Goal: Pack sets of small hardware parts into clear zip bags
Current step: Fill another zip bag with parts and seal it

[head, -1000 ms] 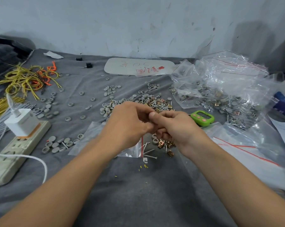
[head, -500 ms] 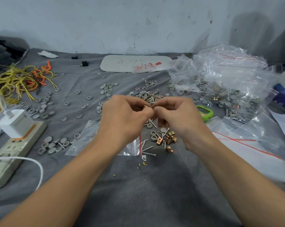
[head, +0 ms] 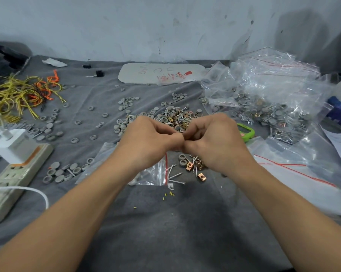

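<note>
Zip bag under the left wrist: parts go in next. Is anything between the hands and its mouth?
Nothing visible. The left hand and right hand meet over the zip bag near its red zip edge; loose screws lie beside it.

Tabletop (head: 165, 242) covered by grey cloth (head: 99, 99): matt, soft nap, faint creases.
Zip bag (head: 154, 174) at centre, below my wrists: thin clear plastic, glossy, red seal strip.
Filled bags (head: 273, 85) by the right edge: same film, crinkled, catching glare.
Screws (head: 177, 182): bright silvery metal.
Clips (head: 202, 176): copper-toned metal, polished, reflective.
Caps (head: 54, 165): dull grey, matt; plastic or rubber, I cannot tell.
Timer (head: 246, 132): glossy green plastic.
Power strip (head: 18, 177) at the left edge: smooth off-white plastic, yellowed. Charger (head: 14, 148) on it: whiter, semi-gloss.
Wires (head: 18, 93), far left corner: yellow and orange plastic sheathing, slight sheen.
Wall (head: 165, 26): matt paint, scuffed, stained.
</note>
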